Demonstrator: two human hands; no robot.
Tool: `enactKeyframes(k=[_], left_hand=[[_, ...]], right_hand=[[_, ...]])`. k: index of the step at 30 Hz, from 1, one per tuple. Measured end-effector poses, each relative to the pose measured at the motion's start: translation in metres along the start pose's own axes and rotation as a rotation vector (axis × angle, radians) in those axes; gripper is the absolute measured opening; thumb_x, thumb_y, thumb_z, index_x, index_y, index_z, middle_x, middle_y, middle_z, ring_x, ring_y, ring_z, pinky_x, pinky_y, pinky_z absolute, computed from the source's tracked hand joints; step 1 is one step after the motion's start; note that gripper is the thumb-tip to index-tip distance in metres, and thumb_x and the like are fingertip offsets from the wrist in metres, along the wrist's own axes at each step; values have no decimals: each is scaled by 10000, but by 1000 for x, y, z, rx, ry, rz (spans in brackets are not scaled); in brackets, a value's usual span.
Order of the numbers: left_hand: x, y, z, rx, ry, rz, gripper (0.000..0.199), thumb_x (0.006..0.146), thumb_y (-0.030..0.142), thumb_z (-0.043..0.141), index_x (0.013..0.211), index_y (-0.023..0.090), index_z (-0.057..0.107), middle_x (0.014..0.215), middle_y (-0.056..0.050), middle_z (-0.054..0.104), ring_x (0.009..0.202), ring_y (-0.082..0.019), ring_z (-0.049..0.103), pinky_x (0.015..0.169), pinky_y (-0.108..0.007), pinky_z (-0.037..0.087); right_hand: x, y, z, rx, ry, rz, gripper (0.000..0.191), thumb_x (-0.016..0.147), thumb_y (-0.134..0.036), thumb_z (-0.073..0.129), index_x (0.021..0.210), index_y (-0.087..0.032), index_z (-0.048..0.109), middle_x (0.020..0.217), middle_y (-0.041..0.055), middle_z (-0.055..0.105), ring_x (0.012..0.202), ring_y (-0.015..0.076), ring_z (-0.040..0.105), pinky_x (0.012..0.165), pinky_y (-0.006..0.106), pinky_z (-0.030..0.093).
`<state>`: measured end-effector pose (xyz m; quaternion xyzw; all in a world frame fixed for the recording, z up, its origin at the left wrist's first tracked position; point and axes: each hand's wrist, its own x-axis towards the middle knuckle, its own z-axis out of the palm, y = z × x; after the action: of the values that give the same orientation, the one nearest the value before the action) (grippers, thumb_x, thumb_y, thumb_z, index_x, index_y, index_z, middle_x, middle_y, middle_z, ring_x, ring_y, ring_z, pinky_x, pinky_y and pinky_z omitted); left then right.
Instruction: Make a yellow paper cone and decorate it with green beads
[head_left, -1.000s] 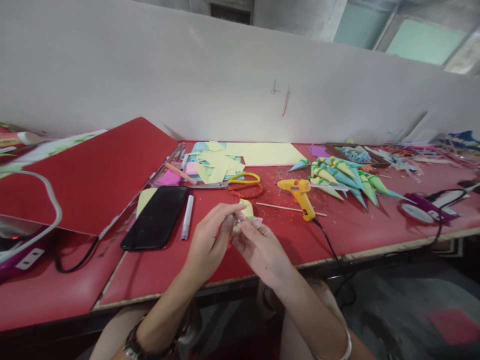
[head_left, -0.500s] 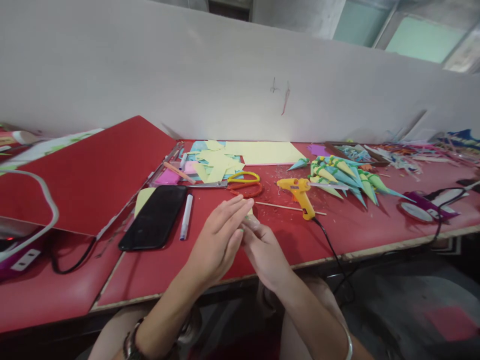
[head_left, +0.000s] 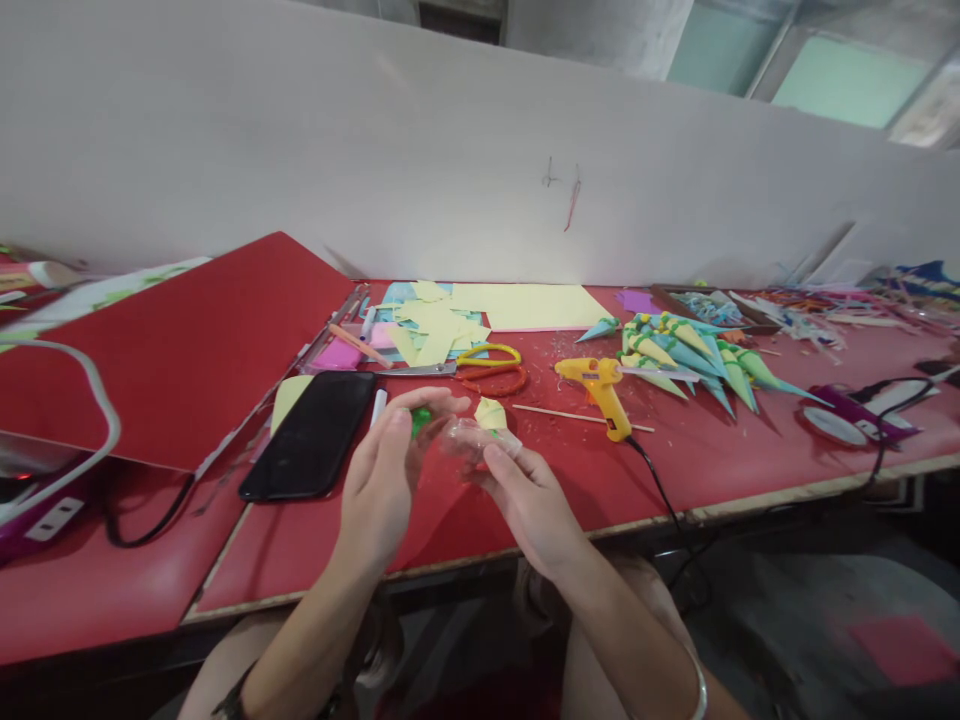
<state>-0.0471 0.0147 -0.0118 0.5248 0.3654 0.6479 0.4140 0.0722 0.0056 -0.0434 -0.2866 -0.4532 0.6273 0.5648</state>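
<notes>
My left hand [head_left: 386, 465] is curled on its side, thumb raised, with a small bright green thing [head_left: 421, 422] between thumb and fingers; its kind I cannot make out. A see-through, crinkled plastic piece, seemingly a small clear bag [head_left: 466, 438], is pinched in my right hand [head_left: 525, 490] between thumb and fingers. The two hands are a little apart above the table's front half. Just beyond the plastic lies a folded pale yellow paper piece [head_left: 491, 412]. Scissors [head_left: 491, 368] with yellow and red handles rest behind it.
A yellow glue gun [head_left: 600, 388] with a trailing cord lies right of a thin stick [head_left: 559, 412]. Farther right are blue and yellow paper cones [head_left: 690, 350]. A black phone [head_left: 307, 435] and a partly hidden white marker [head_left: 379, 405] lie left. Paper scraps [head_left: 431, 325] sit behind.
My hands were together, the left over the right; now they have parted, the left moving left and turning. The green thing, clear plastic and folded yellow paper show more fully.
</notes>
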Motion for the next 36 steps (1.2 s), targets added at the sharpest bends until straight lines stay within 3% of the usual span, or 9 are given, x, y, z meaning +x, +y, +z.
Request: enactKeyframes(k=[4, 9, 13, 17, 20, 23, 28, 30, 36], left_hand=[[-4, 4, -4, 566, -128, 319, 302, 902, 252, 323, 1049, 194, 582, 1083, -56, 632, 1024, -171, 560, 900, -304, 435], [3, -10, -7, 887, -487, 594, 324, 872, 209, 338, 1087, 183, 578, 1128, -69, 637, 1118, -206, 522, 988, -392, 361], [5, -13, -6, 769, -564, 406, 315, 874, 291, 359, 1004, 191, 628, 1032, -75, 678, 978, -212, 597, 908, -380, 427], [3, -7, -3, 197, -259, -17, 358, 886, 391, 346, 861, 173, 628, 790, -63, 698, 717, -178, 644, 635, -277, 511], [3, -4, -3, -52, -27, -152, 317, 863, 419, 399, 863, 175, 601, 741, -43, 691, 675, -172, 642, 601, -262, 508], [0, 0, -5, 95, -36, -12, 322, 886, 392, 358, 964, 188, 594, 872, -57, 690, 824, -187, 633, 743, -304, 500], [-5, 3, -8, 644, -508, 353, 340, 883, 314, 338, 1134, 235, 554, 1133, -59, 626, 1109, -227, 521, 1026, -422, 306], [-5, 2, -8, 698, -577, 344, 346, 877, 273, 337, 1155, 227, 538, 1150, -68, 616, 1102, -223, 525, 991, -398, 355], [2, 1, -9, 671, -474, 182, 240, 857, 246, 400, 1018, 211, 576, 956, -49, 651, 877, -173, 601, 782, -268, 475]], right_hand=[[-2, -7, -1, -338, -44, -153, 262, 853, -292, 465, 1040, -230, 638, 1066, 48, 642, 1023, 173, 563, 928, 339, 419], [-4, -7, 1, -679, -108, -335, 320, 792, -90, 452, 1063, -187, 592, 1088, 78, 605, 1055, 184, 530, 933, 335, 410], [-6, -6, 0, -743, -164, -341, 341, 765, -23, 416, 1005, -171, 607, 1050, 85, 621, 1030, 190, 552, 900, 321, 437], [-10, -10, 1, -763, -205, -355, 369, 792, -59, 421, 1103, -184, 576, 1106, 77, 612, 1046, 168, 553, 919, 299, 437], [-12, -13, 2, -817, -209, -415, 353, 819, -179, 485, 1164, -204, 553, 1203, 70, 568, 1143, 166, 494, 993, 306, 378], [-11, -13, 0, -905, -224, -427, 344, 808, -293, 539, 1144, -232, 575, 1233, 62, 545, 1159, 190, 473, 995, 334, 371], [-9, -7, -6, -956, -166, -462, 211, 842, -319, 480, 831, -205, 658, 1032, 84, 604, 1015, 214, 524, 870, 358, 441], [-9, -6, -7, -977, -150, -468, 231, 851, -281, 445, 744, -193, 630, 948, 92, 599, 946, 214, 532, 818, 360, 452], [-8, -13, -3, -849, -196, -427, 196, 834, -175, 411, 687, -186, 540, 743, 31, 534, 735, 149, 534, 693, 270, 445]])
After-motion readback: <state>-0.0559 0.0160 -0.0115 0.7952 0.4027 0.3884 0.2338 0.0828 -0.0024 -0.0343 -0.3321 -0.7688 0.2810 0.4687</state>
